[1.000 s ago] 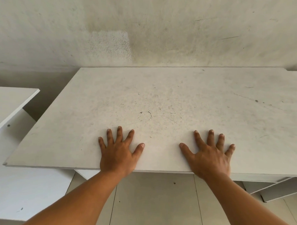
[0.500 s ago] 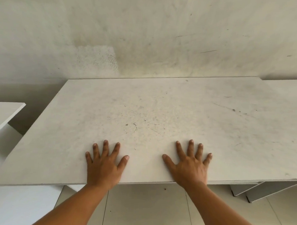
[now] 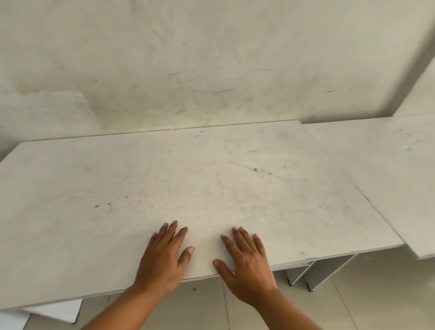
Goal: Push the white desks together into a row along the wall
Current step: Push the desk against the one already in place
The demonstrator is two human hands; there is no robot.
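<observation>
We press our left hand (image 3: 161, 258) and right hand (image 3: 244, 265) flat, fingers spread and gripping nothing, on the near edge of a white desk (image 3: 185, 188). Its far edge lies along the scuffed wall (image 3: 191, 51). A second white desk (image 3: 398, 172) sits just beside it on the right, edges meeting, slightly offset. Pale floor tiles (image 3: 205, 314) show below.

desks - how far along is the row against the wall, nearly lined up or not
Done: the desk being pushed already meets the neighbouring desk on the right, their side edges touching.

In hand: left hand and right hand lie flat, fingers spread, on its near edge.

Left: its back edge sits short of the neighbour's, with a thin gap at the wall, so the fronts are not flush. Other desks are out of view.
</observation>
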